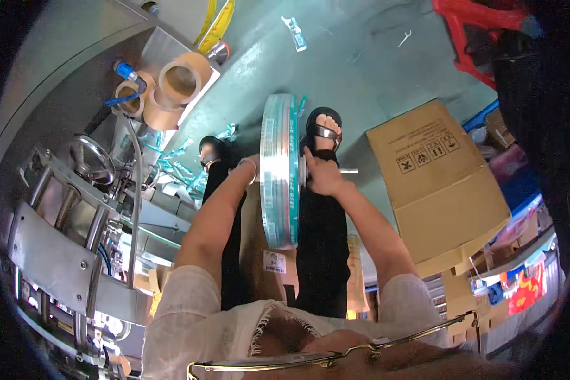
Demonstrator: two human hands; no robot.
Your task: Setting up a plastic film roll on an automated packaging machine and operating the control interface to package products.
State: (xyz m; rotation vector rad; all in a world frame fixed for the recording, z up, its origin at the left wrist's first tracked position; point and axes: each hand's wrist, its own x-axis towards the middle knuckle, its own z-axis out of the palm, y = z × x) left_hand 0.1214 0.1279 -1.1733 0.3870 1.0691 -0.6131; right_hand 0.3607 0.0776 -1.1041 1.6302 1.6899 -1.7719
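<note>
A large, wide roll of teal-and-clear printed film point(276, 171) stands on edge between my legs, its rim toward me. A metal shaft point(349, 171) passes through its core and juts out on the right. My right hand point(325, 177) is closed round the shaft beside the hub, the index finger reaching up along the roll's side. At the roll's left side is my left hand point(253, 166). Only its wrist and back edge show; the roll hides the fingers.
Several brown tape rolls point(182, 79) sit on a machine ledge at the upper left. A steel machine with a handwheel point(95, 158) fills the left. A cardboard box point(437, 183) stands to the right, a red stool point(472, 38) beyond. Film scraps point(180, 168) litter the floor.
</note>
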